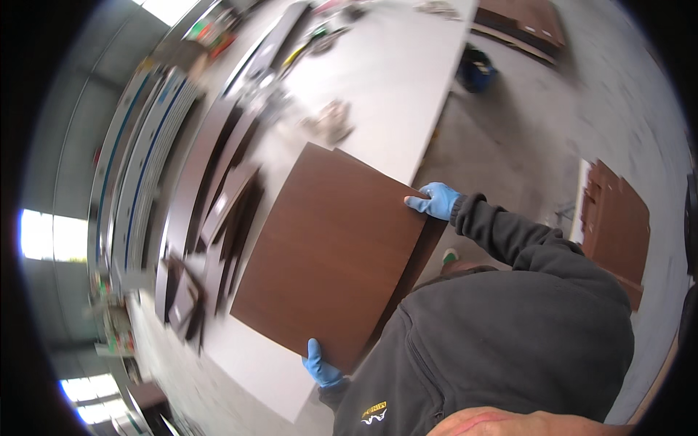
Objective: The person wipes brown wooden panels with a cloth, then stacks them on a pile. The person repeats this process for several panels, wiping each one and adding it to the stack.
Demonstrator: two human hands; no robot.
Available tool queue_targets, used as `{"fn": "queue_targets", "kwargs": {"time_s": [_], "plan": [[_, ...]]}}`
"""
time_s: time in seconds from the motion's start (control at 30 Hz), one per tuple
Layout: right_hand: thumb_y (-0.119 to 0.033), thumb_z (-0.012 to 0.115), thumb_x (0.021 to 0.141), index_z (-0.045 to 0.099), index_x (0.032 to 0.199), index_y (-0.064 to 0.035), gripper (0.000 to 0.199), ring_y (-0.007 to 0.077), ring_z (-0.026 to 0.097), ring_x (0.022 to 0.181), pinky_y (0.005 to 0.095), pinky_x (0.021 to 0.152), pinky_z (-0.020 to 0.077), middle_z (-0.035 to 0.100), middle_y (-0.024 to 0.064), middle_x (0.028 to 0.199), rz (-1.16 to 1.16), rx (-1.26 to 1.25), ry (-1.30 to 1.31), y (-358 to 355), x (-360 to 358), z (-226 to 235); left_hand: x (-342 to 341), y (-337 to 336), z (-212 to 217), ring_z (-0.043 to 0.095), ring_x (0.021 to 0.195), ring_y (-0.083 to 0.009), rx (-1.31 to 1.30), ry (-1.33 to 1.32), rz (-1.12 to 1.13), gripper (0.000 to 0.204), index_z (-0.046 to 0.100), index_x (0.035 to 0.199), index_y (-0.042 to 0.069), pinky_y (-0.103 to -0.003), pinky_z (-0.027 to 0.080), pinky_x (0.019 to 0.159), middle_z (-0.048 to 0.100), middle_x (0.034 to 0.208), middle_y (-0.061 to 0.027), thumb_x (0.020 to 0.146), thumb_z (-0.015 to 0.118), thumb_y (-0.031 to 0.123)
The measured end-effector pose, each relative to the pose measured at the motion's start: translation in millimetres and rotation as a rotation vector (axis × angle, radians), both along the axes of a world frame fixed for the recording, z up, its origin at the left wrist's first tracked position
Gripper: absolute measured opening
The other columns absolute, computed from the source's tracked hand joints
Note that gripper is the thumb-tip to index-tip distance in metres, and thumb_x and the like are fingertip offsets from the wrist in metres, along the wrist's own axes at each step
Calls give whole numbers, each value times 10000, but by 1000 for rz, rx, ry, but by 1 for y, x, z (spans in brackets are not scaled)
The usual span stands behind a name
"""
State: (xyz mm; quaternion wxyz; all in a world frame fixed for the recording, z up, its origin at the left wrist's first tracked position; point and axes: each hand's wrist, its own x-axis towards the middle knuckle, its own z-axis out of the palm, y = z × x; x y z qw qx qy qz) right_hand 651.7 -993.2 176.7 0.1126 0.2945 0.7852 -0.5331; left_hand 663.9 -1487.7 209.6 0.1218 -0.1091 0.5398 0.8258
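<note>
I stand in a large workshop hall with a grey concrete floor (523,123) and bright windows (51,236) at the left. A long white counter (392,80) runs from near me to the far end of the room. On it, in front of me, lies a big dark brown wood panel (327,254), on top of a second brown board whose edge shows at its right side. My left hand (320,369), in a blue glove, is clamped on the panel's near corner; my right hand (435,200), also gloved in blue, is closed on its right edge. Left of the panel, dark brown strips and narrow boards (218,189) lie in a row along the counter. Farther off sits a blurred heap of small parts (331,120). On the floor at the right, more brown boards (618,221) are stacked, another stack (527,22) lies at the far end, and a blue and black object (476,71) stands beside the counter.
</note>
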Motion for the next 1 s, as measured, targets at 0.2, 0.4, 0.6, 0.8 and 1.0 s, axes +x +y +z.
{"fn": "queue_targets", "kwargs": {"time_s": [0.2, 0.4, 0.6, 0.8, 1.0], "plan": [[-603, 704, 973, 762, 1015, 28, 635, 157, 658, 842, 352, 813, 532, 730, 74, 883, -480, 0, 108, 191, 169, -17, -53, 243, -6, 607, 1283, -289, -117, 11, -426, 656, 496, 1517, -27, -426, 480, 1114, 608, 1447, -149, 966, 750, 223], [-558, 718, 988, 750, 993, 16, 575, 99, 573, 817, 340, 780, 506, 679, 22, 841, -777, 23, 123, 318, 254, -49, -97, 460, 1, 631, 1226, -278, -186, 52, -712, 642, 523, 1479, -40, -419, 504, 1072, 640, 1388, -144, 948, 764, 229], [-570, 719, 979, 744, 996, 41, 612, 151, 625, 829, 378, 796, 523, 711, 85, 847, -1003, 90, 68, 470, 289, -84, -150, 714, -20, 681, 1101, -231, -192, 7, -953, 549, 597, 1393, -50, -382, 563, 967, 693, 1269, -122, 941, 781, 203], [-623, 696, 970, 726, 889, 38, 667, 141, 561, 761, 395, 741, 503, 629, 84, 734, -1230, 211, -91, 619, 337, -77, -167, 973, -10, 710, 1028, -237, -251, -91, -1242, 506, 618, 1350, -64, -374, 595, 903, 710, 1220, -148, 966, 744, 240], [-639, 666, 985, 720, 852, 32, 686, 141, 534, 724, 402, 718, 494, 622, 94, 705, -1405, 190, -10, 757, 360, -109, -168, 1218, -12, 719, 1030, -235, -217, -45, -1476, 515, 634, 1319, -71, -372, 596, 912, 721, 1199, -143, 950, 766, 263]]}}
